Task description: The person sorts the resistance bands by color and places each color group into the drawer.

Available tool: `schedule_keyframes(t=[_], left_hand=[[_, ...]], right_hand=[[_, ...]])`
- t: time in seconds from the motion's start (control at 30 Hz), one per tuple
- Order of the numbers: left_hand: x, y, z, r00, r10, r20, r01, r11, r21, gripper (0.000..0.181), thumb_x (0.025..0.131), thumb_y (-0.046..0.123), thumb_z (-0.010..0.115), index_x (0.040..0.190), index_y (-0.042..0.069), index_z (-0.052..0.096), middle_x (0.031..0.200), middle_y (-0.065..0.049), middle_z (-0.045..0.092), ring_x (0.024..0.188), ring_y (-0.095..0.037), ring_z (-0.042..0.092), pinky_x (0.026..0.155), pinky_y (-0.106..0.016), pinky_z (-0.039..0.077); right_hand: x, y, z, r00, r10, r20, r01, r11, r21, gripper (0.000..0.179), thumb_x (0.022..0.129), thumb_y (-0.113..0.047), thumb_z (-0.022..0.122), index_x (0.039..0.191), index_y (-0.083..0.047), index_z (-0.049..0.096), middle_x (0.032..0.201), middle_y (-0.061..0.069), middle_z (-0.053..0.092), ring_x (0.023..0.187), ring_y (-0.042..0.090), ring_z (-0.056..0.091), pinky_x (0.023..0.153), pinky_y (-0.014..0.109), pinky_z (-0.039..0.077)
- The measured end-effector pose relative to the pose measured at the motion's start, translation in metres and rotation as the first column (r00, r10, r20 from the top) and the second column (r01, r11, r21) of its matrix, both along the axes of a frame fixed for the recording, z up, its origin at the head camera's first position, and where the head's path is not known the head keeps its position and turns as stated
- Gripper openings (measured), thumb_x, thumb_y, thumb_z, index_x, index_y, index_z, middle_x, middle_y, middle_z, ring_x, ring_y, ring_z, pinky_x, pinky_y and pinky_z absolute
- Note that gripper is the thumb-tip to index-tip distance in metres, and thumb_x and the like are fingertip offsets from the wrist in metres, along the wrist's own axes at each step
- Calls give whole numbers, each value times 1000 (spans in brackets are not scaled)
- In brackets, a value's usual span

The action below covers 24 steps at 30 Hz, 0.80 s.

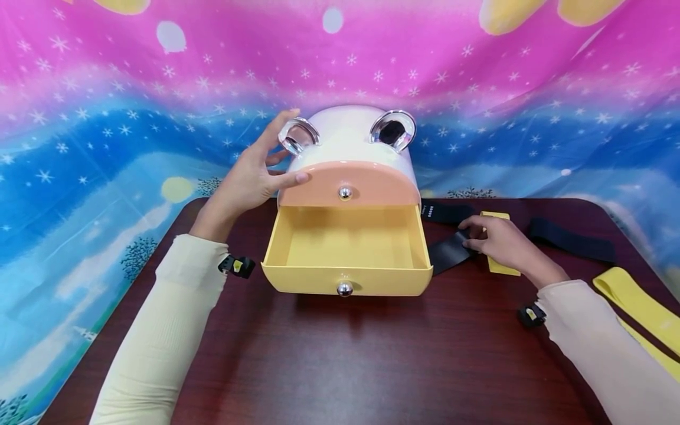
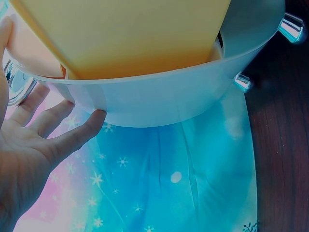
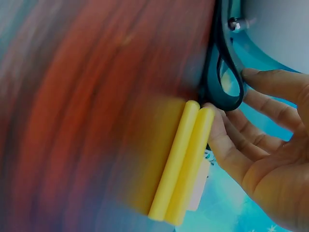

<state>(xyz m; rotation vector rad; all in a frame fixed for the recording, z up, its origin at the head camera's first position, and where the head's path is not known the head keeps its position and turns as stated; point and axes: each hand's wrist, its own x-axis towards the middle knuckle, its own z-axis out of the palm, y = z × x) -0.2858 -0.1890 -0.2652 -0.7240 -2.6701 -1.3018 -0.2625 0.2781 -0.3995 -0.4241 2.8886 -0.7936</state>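
A white drawer box [image 1: 347, 130] with two silver-rimmed ears stands on the table. Its lower yellow drawer [image 1: 303, 280] is pulled out and holds nothing; the upper peach drawer [image 1: 313, 186] is closed. My left hand [image 1: 252, 180] touches the box's left side with spread fingers, its thumb by the peach drawer's edge. To the right of the box, my right hand [image 1: 504, 242] pinches the looped end of a black resistance band [image 3: 236, 79] between thumb and fingers. A folded yellow band [image 1: 502, 265] lies beneath that hand.
Another black band [image 1: 446, 212] with white print lies beside the box. Farther right are a black loop band [image 1: 574, 239] and a long yellow loop band [image 1: 637, 304]. A patterned cloth [image 1: 350, 59] hangs behind the dark wooden table [image 1: 340, 360].
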Motion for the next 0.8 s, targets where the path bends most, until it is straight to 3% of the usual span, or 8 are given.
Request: schedule_keyframes(t=[0.33, 0.53, 0.8], left_hand=[[0, 1, 0, 1000, -5, 4, 5, 1000, -5, 96, 91, 35, 83, 160, 59, 20, 176, 10, 12, 152, -41, 42, 110, -59, 51], [-1, 0, 0, 1000, -13, 4, 13, 1000, -2, 96, 91, 34, 83, 160, 59, 20, 176, 11, 11, 152, -40, 42, 110, -58, 51], [-1, 0, 0, 1000, -15, 6, 15, 1000, 6, 96, 91, 34, 83, 159, 59, 21, 175, 12, 11, 152, -41, 42, 111, -59, 51]], right_hand=[[9, -8, 12, 998, -18, 54, 21, 998, -63, 39, 103, -5, 62, 140, 4, 59, 128, 33, 65, 112, 44, 68, 83, 48, 63], [15, -14, 27, 997, -25, 77, 37, 985, -166, 40, 101, 4, 59, 141, 5, 57, 121, 35, 65, 95, 34, 76, 71, 39, 66], [32, -24, 67, 998, -31, 52, 36, 996, -86, 39, 102, 2, 59, 140, -2, 62, 121, 30, 58, 92, 32, 78, 72, 36, 66]])
